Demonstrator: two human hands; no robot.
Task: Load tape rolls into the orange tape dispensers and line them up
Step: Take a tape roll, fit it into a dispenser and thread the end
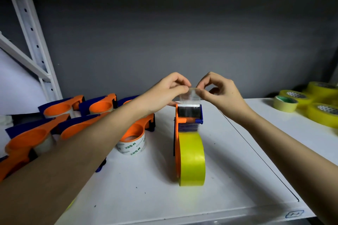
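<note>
Centrally on the white table (182,202), an orange tape dispenser (176,144) is stood on edge with a yellow tape roll (192,159) loaded in it, the roll nearest the camera and the blue-edged cutter end pointed away. A clear strip of tape (188,96) is drawn up from the roll, past the serrated blade, and is held taut above the dispenser. Its upper left corner is pinched between thumb and fingers of the left hand (164,93), and its upper right corner is pinched by the curled fingers of the right hand (219,93). The two hands are held close together, just above the cutter end, with the strip between them.

To the left, several more orange dispensers (60,107) are laid on their sides in rows, each with a roll seated in it. One of these, carrying a white printed roll (131,146), is partly covered by the left forearm. Whether the rows are evenly lined up cannot be told, since the arm hides part of them.

At the far right of the table, loose yellow rolls (311,104) are grouped, well apart from the dispenser being handled. A white metal shelf upright (31,29) is seen at the left against a dark grey wall (173,23).
</note>
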